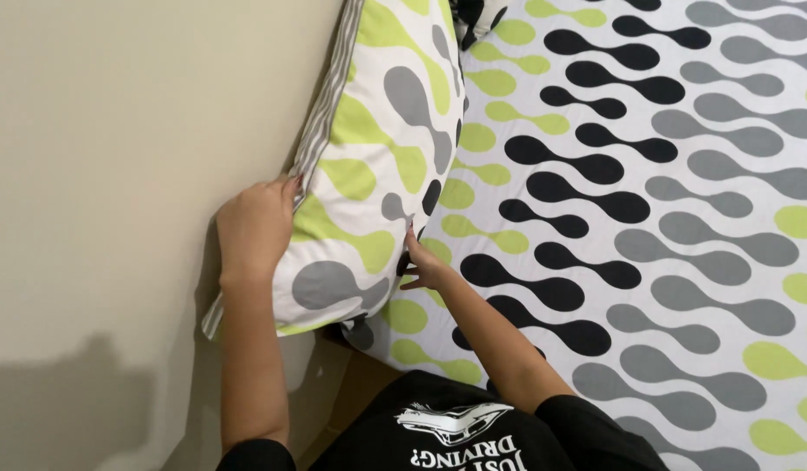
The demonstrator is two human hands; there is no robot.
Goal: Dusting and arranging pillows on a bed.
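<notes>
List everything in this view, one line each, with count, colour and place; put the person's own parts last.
Patterned pillow: one, white with green, grey and black blobs, standing on edge against the wall, upper left of the bed.
Striped grey pillow edge: one, grey and white, along the pillow's wall side.
Patterned bed sheet: one, same blob print, covering the bed at right.
Beige wall: one, left.
Black T-shirt: one, white print, bottom centre.
Left hand: gripping the pillow's wall-side edge.
Right hand: fingertips on the pillow's bed-side edge.
</notes>
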